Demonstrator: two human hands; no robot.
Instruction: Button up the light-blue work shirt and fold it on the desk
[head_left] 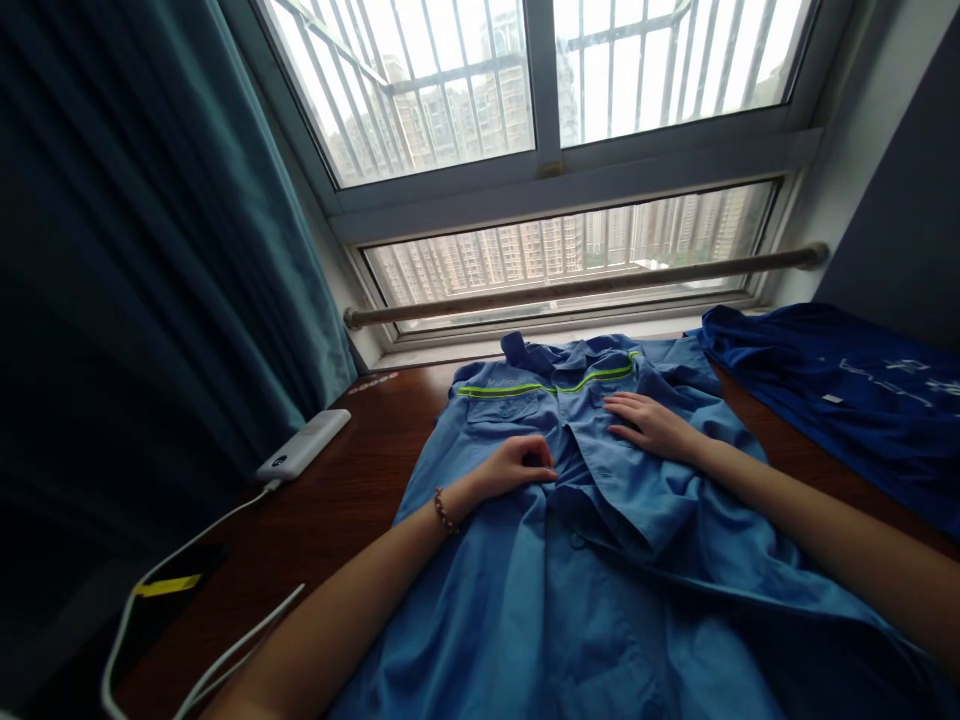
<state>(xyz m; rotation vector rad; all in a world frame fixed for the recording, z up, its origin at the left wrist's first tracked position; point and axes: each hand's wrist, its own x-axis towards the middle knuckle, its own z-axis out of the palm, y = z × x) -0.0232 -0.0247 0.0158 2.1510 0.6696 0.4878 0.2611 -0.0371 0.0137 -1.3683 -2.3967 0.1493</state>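
Observation:
A blue work shirt [495, 560] with yellow-green reflective strips across the chest lies spread on the wooden surface, its collar toward the window. My left hand [519, 466], a beaded bracelet on its wrist, is at the middle of the shirt front. Its fingers and thumb curl into a pinch at the front opening; the fold of cloth between the tips is mostly hidden. On the right front panel, by the chest pocket, my right hand [651, 425] lies flat with its fingers stretched out. Below the hands, the right panel is rumpled and partly folded over.
A white power bank [304, 444] with a white cable [204, 530] sits on the wooden surface [360, 480] at left, beside a blue curtain [225, 250]. A darker blue garment [840, 400] lies at right. A horizontal rail [585, 289] crosses the window behind the shirt.

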